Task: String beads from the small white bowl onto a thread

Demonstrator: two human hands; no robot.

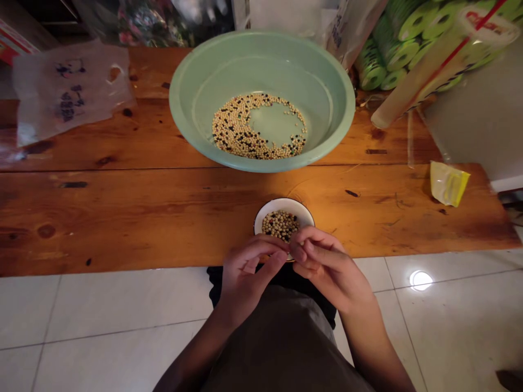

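Note:
A small white bowl (304, 215) with a dark rim stands at the bench's near edge, holding many small round beads (280, 224), cream, black and a few orange. Over its near side, my left hand (253, 267) has thumb and forefinger brought together; whatever lies between them is hidden. My right hand (327, 267) almost touches it, pinching a tiny pale bead (301, 243) between thumb and fingers. Beyond the bowl sits a large green basin (180, 109), with cream and black beads (237, 128) spread over its bottom.
The wooden bench (163, 218) carries a white plastic bag (73, 92) at left and a small yellow-and-clear packet (448, 184) at right. A tall cup (433, 71) with a red straw stands back right, near stacked green rolls (404, 43). Thin strands (347, 169) lie behind the bowl.

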